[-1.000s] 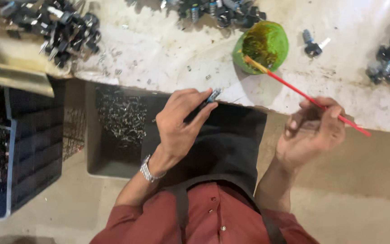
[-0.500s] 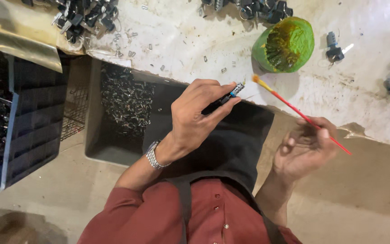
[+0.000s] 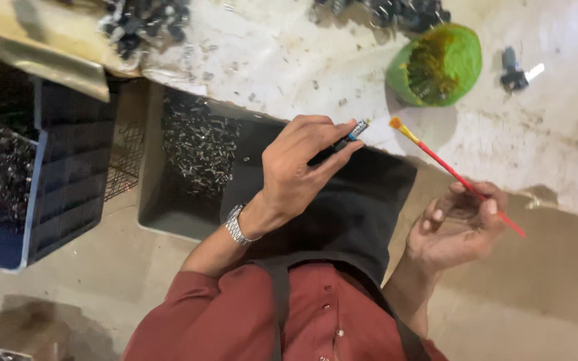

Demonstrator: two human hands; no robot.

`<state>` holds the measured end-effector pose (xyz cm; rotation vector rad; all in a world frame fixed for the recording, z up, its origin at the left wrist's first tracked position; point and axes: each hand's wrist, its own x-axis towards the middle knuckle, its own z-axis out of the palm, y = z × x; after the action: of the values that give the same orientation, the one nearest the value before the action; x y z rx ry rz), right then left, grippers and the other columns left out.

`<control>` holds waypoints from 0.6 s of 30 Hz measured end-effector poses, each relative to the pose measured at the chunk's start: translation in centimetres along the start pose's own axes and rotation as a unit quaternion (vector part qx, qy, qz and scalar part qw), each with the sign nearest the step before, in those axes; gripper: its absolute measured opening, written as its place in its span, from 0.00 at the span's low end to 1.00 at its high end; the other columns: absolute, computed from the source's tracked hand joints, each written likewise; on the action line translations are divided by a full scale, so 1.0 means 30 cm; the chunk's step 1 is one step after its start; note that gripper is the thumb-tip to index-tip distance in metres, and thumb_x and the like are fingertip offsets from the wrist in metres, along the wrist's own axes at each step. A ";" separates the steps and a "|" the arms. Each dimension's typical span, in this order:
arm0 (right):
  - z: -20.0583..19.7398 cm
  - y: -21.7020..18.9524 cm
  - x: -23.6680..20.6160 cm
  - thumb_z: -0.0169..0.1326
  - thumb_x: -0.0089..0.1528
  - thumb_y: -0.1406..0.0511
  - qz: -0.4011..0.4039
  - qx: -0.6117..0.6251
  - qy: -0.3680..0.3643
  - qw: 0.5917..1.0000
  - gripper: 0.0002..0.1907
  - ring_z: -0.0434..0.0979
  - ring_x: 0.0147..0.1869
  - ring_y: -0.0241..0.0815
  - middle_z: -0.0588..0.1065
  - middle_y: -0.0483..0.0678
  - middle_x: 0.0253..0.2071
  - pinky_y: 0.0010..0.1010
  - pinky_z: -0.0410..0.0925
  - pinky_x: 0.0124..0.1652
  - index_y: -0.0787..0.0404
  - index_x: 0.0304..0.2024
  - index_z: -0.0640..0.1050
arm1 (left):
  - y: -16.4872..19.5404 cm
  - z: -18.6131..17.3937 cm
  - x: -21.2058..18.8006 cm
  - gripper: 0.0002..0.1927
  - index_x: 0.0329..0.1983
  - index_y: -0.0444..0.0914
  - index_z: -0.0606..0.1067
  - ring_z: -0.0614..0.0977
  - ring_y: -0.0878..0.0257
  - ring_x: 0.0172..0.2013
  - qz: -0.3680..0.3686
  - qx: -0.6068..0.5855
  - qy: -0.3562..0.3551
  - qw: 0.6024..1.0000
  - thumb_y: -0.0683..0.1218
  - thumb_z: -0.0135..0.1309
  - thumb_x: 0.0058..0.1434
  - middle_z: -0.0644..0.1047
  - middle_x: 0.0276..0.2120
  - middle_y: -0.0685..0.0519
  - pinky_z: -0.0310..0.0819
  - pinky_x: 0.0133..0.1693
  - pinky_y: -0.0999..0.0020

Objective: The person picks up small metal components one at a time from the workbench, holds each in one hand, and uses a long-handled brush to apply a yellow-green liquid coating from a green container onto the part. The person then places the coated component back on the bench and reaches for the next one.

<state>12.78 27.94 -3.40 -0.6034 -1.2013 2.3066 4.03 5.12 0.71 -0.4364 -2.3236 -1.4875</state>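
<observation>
head-worn view, looking steeply down, close over worktable (image 3: 269, 53)

The left hand (image 3: 302, 167) is reaching forward with its back to the camera, fingers pinching together at the tips, the wrist bent slightly. The right hand (image 3: 459, 230) is lying palm-up lower down, fingers curling loosely inward, thumb raised

The person wears a dark red buttoned shirt (image 3: 316, 321) with long sleeves pushed up the forearms. A black apron (image 3: 349, 214) hangs from a dark strap, and a silver metal wristwatch (image 3: 237, 226) circles the left wrist.
</observation>
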 end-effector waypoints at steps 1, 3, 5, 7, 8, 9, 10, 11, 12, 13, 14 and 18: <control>-0.007 -0.003 -0.005 0.47 0.74 0.60 0.014 0.012 0.007 1.000 0.13 0.67 0.23 0.39 0.77 0.56 0.38 0.23 0.58 0.18 0.65 0.48 0.74 | 0.001 0.011 0.000 0.17 0.49 0.34 0.80 0.83 0.57 0.43 0.004 -0.004 -0.004 1.000 0.37 0.72 0.58 0.82 0.40 0.50 0.80 0.46 0.65; -0.019 -0.004 -0.016 0.48 0.73 0.59 0.021 -0.009 0.019 1.000 0.13 0.67 0.24 0.40 0.77 0.55 0.38 0.25 0.58 0.20 0.64 0.48 0.74 | 0.006 0.035 0.003 0.17 0.49 0.34 0.80 0.83 0.56 0.43 0.007 -0.014 -0.012 1.000 0.37 0.72 0.58 0.81 0.40 0.50 0.80 0.46 0.65; -0.024 0.000 -0.017 0.48 0.71 0.59 0.017 -0.065 0.012 0.998 0.14 0.66 0.24 0.39 0.76 0.53 0.37 0.27 0.58 0.21 0.63 0.48 0.75 | 0.013 0.044 0.007 0.18 0.48 0.34 0.80 0.83 0.56 0.43 0.006 -0.009 -0.005 1.000 0.37 0.72 0.57 0.81 0.39 0.50 0.80 0.46 0.65; -0.021 0.002 -0.001 0.48 0.72 0.59 -0.011 -0.034 0.054 0.998 0.14 0.66 0.23 0.38 0.76 0.52 0.38 0.24 0.57 0.19 0.62 0.48 0.75 | 0.012 0.034 0.008 0.17 0.49 0.35 0.80 0.83 0.57 0.43 0.017 -0.018 0.004 1.000 0.38 0.72 0.58 0.82 0.40 0.51 0.80 0.47 0.65; -0.017 -0.007 0.009 0.48 0.72 0.58 -0.011 -0.023 0.079 0.997 0.14 0.65 0.22 0.37 0.76 0.51 0.38 0.23 0.56 0.17 0.62 0.48 0.75 | 0.012 0.018 -0.001 0.17 0.49 0.35 0.80 0.83 0.57 0.44 0.008 -0.017 0.004 1.000 0.38 0.71 0.58 0.82 0.41 0.51 0.81 0.47 0.66; -0.010 -0.018 0.030 0.47 0.74 0.58 -0.050 -0.025 0.044 0.998 0.14 0.64 0.21 0.37 0.74 0.51 0.34 0.24 0.55 0.19 0.63 0.47 0.75 | 0.007 -0.003 -0.013 0.16 0.49 0.36 0.80 0.83 0.57 0.44 -0.006 0.003 0.007 1.000 0.38 0.71 0.59 0.82 0.41 0.51 0.80 0.48 0.65; 0.001 -0.029 0.052 0.47 0.76 0.58 -0.094 -0.025 0.016 0.995 0.15 0.63 0.20 0.36 0.73 0.51 0.30 0.24 0.55 0.20 0.63 0.46 0.75 | 0.000 -0.025 -0.029 0.15 0.49 0.36 0.80 0.83 0.57 0.45 -0.016 0.018 0.004 1.000 0.38 0.71 0.59 0.82 0.41 0.51 0.80 0.49 0.65; 0.018 -0.031 0.070 0.47 0.76 0.59 -0.127 -0.054 0.022 0.990 0.14 0.64 0.21 0.37 0.74 0.53 0.32 0.25 0.56 0.21 0.65 0.47 0.75 | -0.008 -0.045 -0.049 0.15 0.48 0.37 0.80 0.83 0.57 0.45 -0.026 0.030 -0.002 0.999 0.38 0.70 0.60 0.82 0.41 0.51 0.80 0.49 0.65; 0.040 -0.034 0.099 0.47 0.77 0.60 -0.163 -0.083 0.026 0.983 0.14 0.65 0.22 0.38 0.75 0.55 0.34 0.26 0.58 0.21 0.66 0.48 0.75 | -0.021 -0.079 -0.072 0.14 0.49 0.38 0.81 0.83 0.56 0.48 -0.058 0.082 0.015 0.995 0.38 0.69 0.61 0.82 0.44 0.52 0.78 0.52 0.64; 0.064 -0.041 0.117 0.46 0.78 0.61 -0.158 -0.123 0.002 0.980 0.13 0.66 0.24 0.37 0.76 0.56 0.36 0.25 0.59 0.22 0.66 0.50 0.74 | -0.037 -0.099 -0.089 0.13 0.50 0.40 0.83 0.82 0.56 0.52 -0.081 0.132 0.035 0.987 0.38 0.68 0.63 0.81 0.47 0.53 0.77 0.54 0.63; 0.091 -0.044 0.142 0.45 0.78 0.63 -0.155 -0.162 -0.022 0.974 0.12 0.67 0.25 0.37 0.77 0.57 0.38 0.25 0.61 0.23 0.66 0.52 0.74 | -0.046 -0.104 -0.107 0.16 0.52 0.38 0.81 0.77 0.51 0.55 -0.111 0.177 0.058 0.976 0.39 0.67 0.61 0.78 0.51 0.49 0.72 0.57 0.57; 0.196 -0.023 0.136 0.48 0.77 0.66 -0.073 -0.261 -0.096 0.958 0.09 0.69 0.27 0.30 0.79 0.54 0.41 0.19 0.61 0.25 0.64 0.57 0.74 | -0.073 -0.110 -0.066 0.17 0.55 0.40 0.80 0.67 0.44 0.66 -0.079 0.247 0.021 0.966 0.42 0.67 0.62 0.71 0.62 0.47 0.62 0.68 0.47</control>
<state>6.31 26.97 -0.43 -0.4473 -1.9070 1.9556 5.26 1.10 -0.65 -0.0848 -2.6245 -0.9078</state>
